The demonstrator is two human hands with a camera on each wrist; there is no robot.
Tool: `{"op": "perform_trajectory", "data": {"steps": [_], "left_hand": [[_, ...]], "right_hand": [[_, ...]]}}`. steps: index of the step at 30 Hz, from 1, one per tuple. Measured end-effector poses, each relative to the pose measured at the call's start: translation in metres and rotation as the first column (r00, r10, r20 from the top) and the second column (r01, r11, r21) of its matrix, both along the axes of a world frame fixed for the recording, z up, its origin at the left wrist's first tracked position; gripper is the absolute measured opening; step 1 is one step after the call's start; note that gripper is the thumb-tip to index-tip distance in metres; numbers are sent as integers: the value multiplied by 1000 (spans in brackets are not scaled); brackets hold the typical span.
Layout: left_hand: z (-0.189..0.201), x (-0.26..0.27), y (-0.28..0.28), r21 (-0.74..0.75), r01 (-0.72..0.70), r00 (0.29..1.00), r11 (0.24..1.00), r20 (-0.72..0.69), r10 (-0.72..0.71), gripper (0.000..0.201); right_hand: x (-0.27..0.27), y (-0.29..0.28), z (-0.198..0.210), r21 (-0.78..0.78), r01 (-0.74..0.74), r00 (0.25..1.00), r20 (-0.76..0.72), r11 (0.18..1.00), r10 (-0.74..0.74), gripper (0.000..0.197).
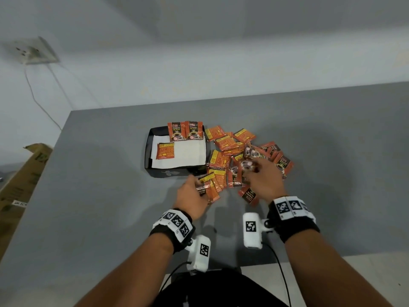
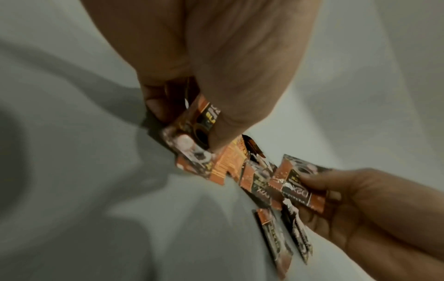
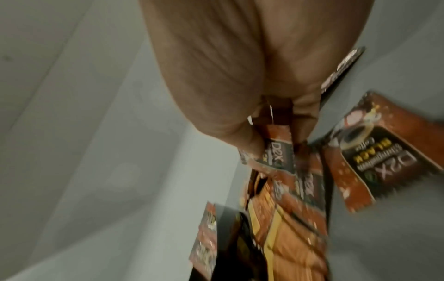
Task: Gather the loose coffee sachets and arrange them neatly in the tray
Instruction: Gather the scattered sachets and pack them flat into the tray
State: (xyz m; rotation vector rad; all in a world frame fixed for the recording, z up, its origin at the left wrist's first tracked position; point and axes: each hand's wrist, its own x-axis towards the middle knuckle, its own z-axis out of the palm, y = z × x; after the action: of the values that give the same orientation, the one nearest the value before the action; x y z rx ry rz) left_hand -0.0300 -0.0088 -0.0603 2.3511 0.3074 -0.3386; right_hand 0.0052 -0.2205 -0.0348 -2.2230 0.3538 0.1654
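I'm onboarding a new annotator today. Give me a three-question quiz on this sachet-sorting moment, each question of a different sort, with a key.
1. True or false: the tray already holds some coffee sachets.
2. Multiple choice: the loose pile lies where, seen from the head view? A) left of the tray B) right of the tray C) inside the tray
3. Fill in: the left hand grips several ____, and the right hand pinches one too.

Key: 1 true, two sachets lean on the far wall and one lies flat on the white liner; 2 B; 3 sachets.
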Motion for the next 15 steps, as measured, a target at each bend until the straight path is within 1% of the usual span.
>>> {"op": "perform_trajectory", "data": {"steps": [1, 3, 4, 7, 9, 11, 13, 15], "left_hand": [[2, 0, 1, -28, -8, 1000, 1000, 12, 9, 25], [3, 3, 4, -110, -61, 998, 992, 23, 64, 27], [2, 7, 5, -148, -100, 995, 984, 13, 103, 31], [-2, 14, -2, -189, -190, 982, 963, -44, 185, 49], [-5, 17, -9, -147, -222, 974, 964, -69, 214, 57], [-8, 21, -13, -35, -198, 978, 980, -76, 195, 50], [-6, 21, -17, 57, -164, 982, 985, -87, 168, 44], [-4, 20, -21, 103, -147, 984, 984, -86, 156, 47]], "right_hand": [[0, -6, 3, 35, 42, 999, 5, 999, -42, 29], [5, -10, 4, 70, 93, 996, 8, 993, -94, 47], [7, -7, 2, 76, 95, 996, -6, 993, -94, 48], [15, 6, -12, 127, 138, 987, -102, 982, -125, 30], [15, 17, -21, 123, 188, 974, -148, 975, -169, 33], [14, 29, -24, 57, 201, 970, -149, 978, -191, 50], [12, 36, -26, -76, 130, 976, -164, 989, -141, 64], [10, 39, -27, -168, 62, 978, -187, 984, -93, 63]]}}
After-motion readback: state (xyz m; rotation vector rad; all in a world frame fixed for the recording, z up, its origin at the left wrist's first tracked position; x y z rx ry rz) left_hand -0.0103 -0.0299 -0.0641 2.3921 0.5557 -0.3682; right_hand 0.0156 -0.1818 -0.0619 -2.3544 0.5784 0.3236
